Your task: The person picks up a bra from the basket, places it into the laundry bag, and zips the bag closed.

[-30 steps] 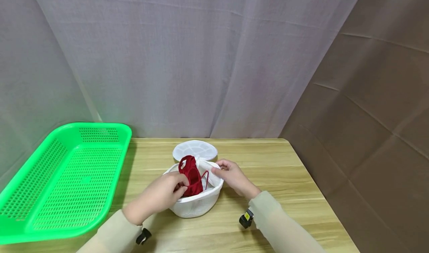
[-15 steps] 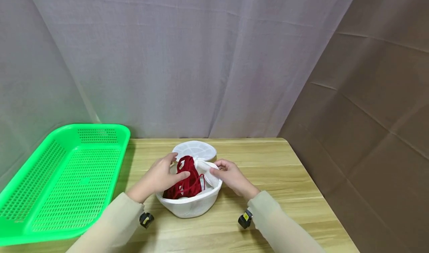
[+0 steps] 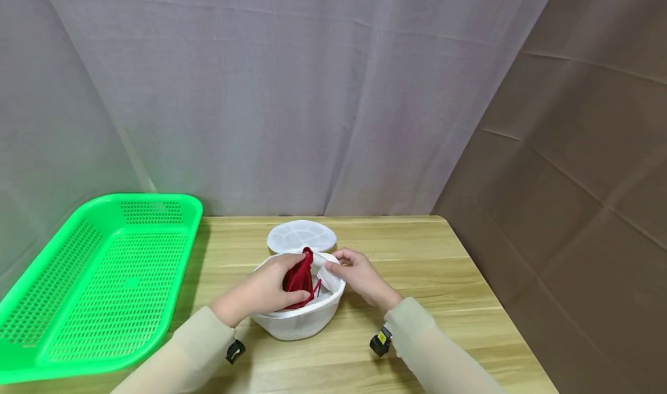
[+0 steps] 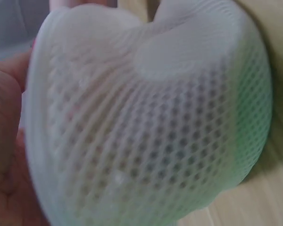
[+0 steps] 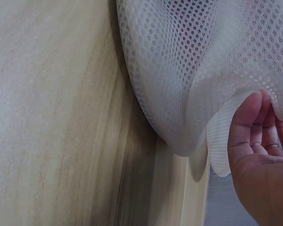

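Observation:
A white mesh laundry bag [image 3: 299, 324] stands with its mouth up on the wooden table. Inside sits a red garment with thin straps [image 3: 298, 281], its lower part hidden by the bag wall. My left hand [image 3: 268, 284] reaches in over the left rim and holds the garment between fingers and thumb. In the left wrist view the mesh wall [image 4: 165, 122] covers most of that hand [image 4: 7, 141]. On the right, my right hand [image 3: 362, 275] pinches the bag's rim. The right wrist view has its thumb and fingers [image 5: 247, 110] on the mesh edge.
Just behind the bag's opening lies its round white lid flap [image 3: 302, 236]. A large green plastic basket [image 3: 179, 266] stands at the left of the table [image 3: 417, 255]. Grey cloth [image 3: 250, 92] hangs at the back, and a brown covering [image 3: 589, 179] bounds the right side.
My left hand let go of the red garment, spread over it, then took hold again farther right. The garment now sits lower and more bunched. My right hand stayed at the rim.

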`<state>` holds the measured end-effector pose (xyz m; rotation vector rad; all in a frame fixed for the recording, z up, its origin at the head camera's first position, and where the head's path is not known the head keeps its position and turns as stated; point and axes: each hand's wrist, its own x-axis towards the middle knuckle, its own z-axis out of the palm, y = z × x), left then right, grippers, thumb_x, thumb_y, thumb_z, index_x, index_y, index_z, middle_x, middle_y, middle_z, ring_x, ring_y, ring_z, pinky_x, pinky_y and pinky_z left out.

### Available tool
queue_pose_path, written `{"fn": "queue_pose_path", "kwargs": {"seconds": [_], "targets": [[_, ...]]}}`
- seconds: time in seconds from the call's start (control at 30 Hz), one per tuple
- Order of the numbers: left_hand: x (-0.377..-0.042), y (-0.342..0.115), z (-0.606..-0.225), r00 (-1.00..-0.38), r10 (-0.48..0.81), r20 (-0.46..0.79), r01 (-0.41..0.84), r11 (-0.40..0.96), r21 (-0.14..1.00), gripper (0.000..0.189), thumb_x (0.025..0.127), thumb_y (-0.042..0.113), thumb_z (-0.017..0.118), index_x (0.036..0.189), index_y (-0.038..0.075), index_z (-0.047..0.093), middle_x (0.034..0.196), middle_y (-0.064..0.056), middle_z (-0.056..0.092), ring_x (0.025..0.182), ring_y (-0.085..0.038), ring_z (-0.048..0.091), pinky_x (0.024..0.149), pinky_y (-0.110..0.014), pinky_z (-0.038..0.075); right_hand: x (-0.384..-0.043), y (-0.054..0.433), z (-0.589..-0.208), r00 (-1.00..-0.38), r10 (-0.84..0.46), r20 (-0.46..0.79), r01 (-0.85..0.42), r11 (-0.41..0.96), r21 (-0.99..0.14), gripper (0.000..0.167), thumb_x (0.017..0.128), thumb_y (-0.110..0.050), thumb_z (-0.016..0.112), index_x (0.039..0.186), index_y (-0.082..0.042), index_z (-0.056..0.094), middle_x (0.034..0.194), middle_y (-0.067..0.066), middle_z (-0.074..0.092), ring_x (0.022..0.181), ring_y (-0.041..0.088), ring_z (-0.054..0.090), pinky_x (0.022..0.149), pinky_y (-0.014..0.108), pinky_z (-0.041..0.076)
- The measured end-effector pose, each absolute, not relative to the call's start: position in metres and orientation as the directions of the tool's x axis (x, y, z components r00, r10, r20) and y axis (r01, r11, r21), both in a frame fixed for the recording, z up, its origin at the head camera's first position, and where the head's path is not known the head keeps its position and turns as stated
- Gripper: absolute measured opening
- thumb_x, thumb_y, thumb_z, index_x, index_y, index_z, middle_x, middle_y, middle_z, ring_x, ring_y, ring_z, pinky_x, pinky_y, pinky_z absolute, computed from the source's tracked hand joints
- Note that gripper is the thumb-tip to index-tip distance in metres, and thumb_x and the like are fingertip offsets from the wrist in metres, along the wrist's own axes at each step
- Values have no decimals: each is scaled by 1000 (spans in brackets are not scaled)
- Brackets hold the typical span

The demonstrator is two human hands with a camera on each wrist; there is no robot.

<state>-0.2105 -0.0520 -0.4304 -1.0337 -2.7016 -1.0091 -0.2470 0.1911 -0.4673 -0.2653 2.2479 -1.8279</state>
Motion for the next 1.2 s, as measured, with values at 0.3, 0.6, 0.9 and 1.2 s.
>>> {"fn": "queue_pose_path", "kwargs": {"seconds": [0.3, 0.6, 0.9, 1.2], "targets": [[-196, -40, -444, -758, 639, 132, 637, 680, 364, 52, 91, 36, 61, 132, 5, 58, 134, -12, 55, 121, -33, 49, 100, -49, 38, -246, 190, -459, -966, -258, -33, -23, 211, -977, 21, 90, -14, 69, 105, 0, 64, 100, 10, 67, 89, 20, 62, 77, 32, 52], [-194, -37, -448, -786, 603, 135, 611, 725, 317, 46, 90, 39, 62, 125, 8, 62, 127, -10, 58, 119, -29, 50, 99, -45, 38, -244, 194, -443, -978, -209, 2, -38, 171, -985, 20, 89, -14, 70, 104, -1, 66, 94, 6, 64, 85, 16, 59, 74, 28, 51], [-196, -55, -422, -785, 561, 265, 605, 598, 526, 58, 87, 27, 72, 134, 0, 52, 128, -16, 57, 118, -29, 53, 99, -43, 42, -242, 199, -445, -973, -232, -20, -21, 170, -985, 24, 90, -14, 69, 108, 2, 65, 95, 5, 64, 87, 16, 58, 76, 28, 50], [-207, -85, -410, -876, 346, 337, 482, 671, 564, 45, 88, 26, 71, 125, 2, 59, 123, -12, 59, 114, -30, 56, 95, -47, 45, -243, 201, -448, -973, -232, -21, -20, 174, -985, 25, 89, -14, 71, 107, 2, 65, 96, 7, 64, 87, 18, 57, 78, 30, 49]]}}
